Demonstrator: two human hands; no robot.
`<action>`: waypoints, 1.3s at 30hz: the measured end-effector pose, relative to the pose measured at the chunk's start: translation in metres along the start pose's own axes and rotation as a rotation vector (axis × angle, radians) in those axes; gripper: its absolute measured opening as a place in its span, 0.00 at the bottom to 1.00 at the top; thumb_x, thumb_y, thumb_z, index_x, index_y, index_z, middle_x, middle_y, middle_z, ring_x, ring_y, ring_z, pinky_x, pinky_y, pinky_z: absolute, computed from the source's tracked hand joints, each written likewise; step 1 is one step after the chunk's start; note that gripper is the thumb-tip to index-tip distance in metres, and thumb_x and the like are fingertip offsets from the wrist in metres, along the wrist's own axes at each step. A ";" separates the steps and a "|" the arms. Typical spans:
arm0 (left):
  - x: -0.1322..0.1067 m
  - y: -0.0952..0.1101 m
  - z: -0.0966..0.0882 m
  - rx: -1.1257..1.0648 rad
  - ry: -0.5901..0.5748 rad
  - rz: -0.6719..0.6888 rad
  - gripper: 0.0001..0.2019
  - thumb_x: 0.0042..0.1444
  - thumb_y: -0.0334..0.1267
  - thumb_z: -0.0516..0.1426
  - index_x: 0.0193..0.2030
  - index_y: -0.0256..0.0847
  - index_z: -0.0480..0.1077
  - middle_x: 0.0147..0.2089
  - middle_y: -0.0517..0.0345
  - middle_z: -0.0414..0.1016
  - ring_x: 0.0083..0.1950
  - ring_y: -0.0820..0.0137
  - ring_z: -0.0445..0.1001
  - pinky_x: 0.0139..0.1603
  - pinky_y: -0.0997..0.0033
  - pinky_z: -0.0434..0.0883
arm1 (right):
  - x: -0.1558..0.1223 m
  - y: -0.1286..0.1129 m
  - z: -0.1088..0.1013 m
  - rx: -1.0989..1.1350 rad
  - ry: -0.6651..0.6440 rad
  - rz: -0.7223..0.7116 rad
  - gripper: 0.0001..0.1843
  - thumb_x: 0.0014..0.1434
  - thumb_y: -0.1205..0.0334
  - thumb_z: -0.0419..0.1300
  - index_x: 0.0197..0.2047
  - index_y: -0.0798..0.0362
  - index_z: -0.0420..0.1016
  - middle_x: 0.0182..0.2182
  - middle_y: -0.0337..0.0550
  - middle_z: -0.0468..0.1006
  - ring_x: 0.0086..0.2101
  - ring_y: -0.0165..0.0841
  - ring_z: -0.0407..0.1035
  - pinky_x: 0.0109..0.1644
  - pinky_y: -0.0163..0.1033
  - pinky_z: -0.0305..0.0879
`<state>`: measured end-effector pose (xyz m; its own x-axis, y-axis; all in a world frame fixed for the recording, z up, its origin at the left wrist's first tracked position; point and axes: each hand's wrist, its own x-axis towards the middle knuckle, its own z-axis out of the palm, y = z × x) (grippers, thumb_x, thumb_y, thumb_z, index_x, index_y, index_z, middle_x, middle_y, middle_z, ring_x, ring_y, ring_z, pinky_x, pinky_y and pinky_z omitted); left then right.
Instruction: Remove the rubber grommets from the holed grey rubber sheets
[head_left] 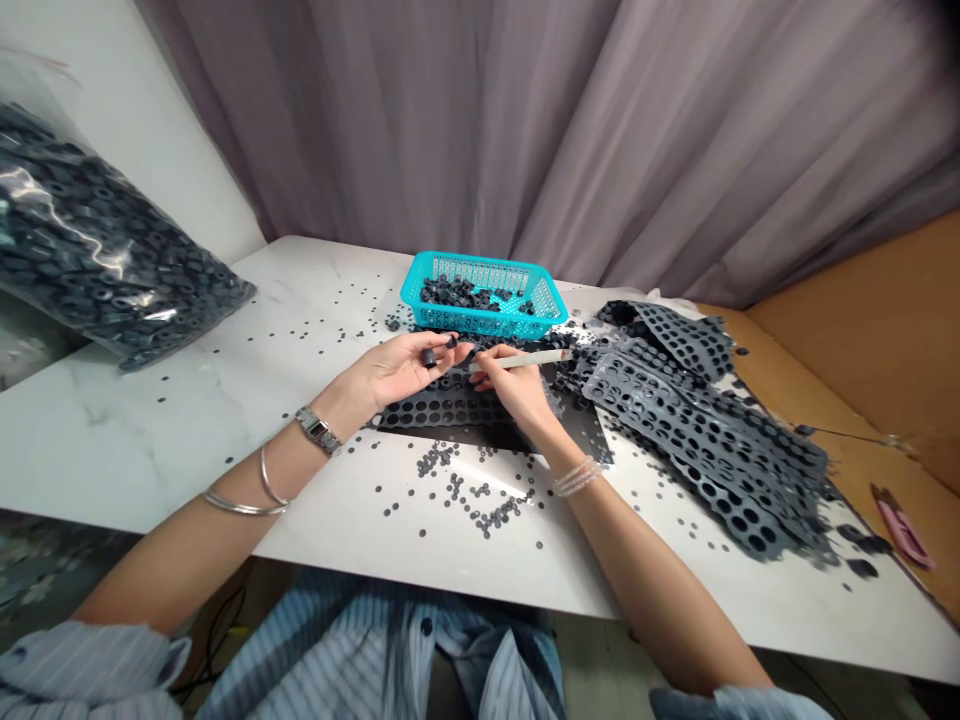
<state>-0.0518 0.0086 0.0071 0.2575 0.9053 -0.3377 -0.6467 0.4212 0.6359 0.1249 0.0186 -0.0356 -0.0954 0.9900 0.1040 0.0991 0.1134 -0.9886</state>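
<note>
My left hand [401, 368] is palm up above a black perforated rubber sheet [442, 410], its fingers curled round small black rubber rings [429, 357]. My right hand [514, 385] is closed on a pale thin stick tool [525, 360], whose tip points left toward my left fingers. Both hands hover just in front of a teal plastic basket [480, 270] holding several black rubber rings.
A heap of punched-out black rubber sheets [697, 420] lies to the right. A clear bag full of black rings [82, 250] sits at far left. Small black discs [480, 510] are scattered on the white table [150, 440]. A pink cutter [904, 525] lies at the right edge.
</note>
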 end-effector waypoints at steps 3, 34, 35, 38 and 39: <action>-0.002 0.002 0.001 0.022 0.031 0.030 0.15 0.45 0.15 0.51 0.37 0.30 0.71 0.39 0.40 0.75 0.45 0.63 0.78 0.36 0.75 0.77 | -0.002 0.001 0.001 -0.012 -0.032 0.003 0.11 0.53 0.54 0.61 0.26 0.52 0.70 0.24 0.40 0.76 0.27 0.33 0.74 0.31 0.37 0.73; -0.017 0.012 -0.003 1.522 -0.182 0.382 0.03 0.51 0.34 0.63 0.29 0.39 0.79 0.19 0.65 0.62 0.21 0.76 0.55 0.25 0.70 0.51 | -0.013 -0.004 0.009 -0.433 -0.158 -0.216 0.12 0.59 0.61 0.56 0.24 0.51 0.70 0.21 0.40 0.76 0.23 0.31 0.65 0.28 0.35 0.57; -0.018 0.017 -0.002 1.393 -0.136 0.390 0.03 0.51 0.35 0.64 0.30 0.39 0.79 0.20 0.64 0.63 0.21 0.77 0.54 0.24 0.71 0.50 | -0.011 -0.002 0.009 -0.409 -0.157 -0.203 0.11 0.59 0.61 0.56 0.25 0.51 0.71 0.21 0.40 0.76 0.23 0.31 0.66 0.29 0.35 0.58; -0.015 0.025 -0.005 0.958 0.026 0.369 0.03 0.51 0.34 0.65 0.31 0.37 0.77 0.24 0.61 0.65 0.21 0.80 0.54 0.20 0.75 0.49 | -0.007 0.003 0.006 -0.296 -0.142 -0.142 0.11 0.58 0.58 0.58 0.27 0.52 0.72 0.23 0.41 0.78 0.25 0.32 0.70 0.31 0.35 0.64; -0.012 0.024 -0.006 0.823 0.051 0.326 0.03 0.51 0.32 0.65 0.31 0.36 0.76 0.25 0.60 0.67 0.21 0.80 0.55 0.19 0.76 0.49 | -0.006 0.004 0.005 -0.248 -0.129 -0.118 0.11 0.58 0.56 0.58 0.28 0.52 0.73 0.24 0.41 0.79 0.26 0.32 0.71 0.31 0.35 0.66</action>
<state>-0.0751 0.0078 0.0221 0.1060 0.9919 -0.0707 0.0438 0.0664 0.9968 0.1214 0.0124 -0.0409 -0.2443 0.9517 0.1862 0.3172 0.2599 -0.9121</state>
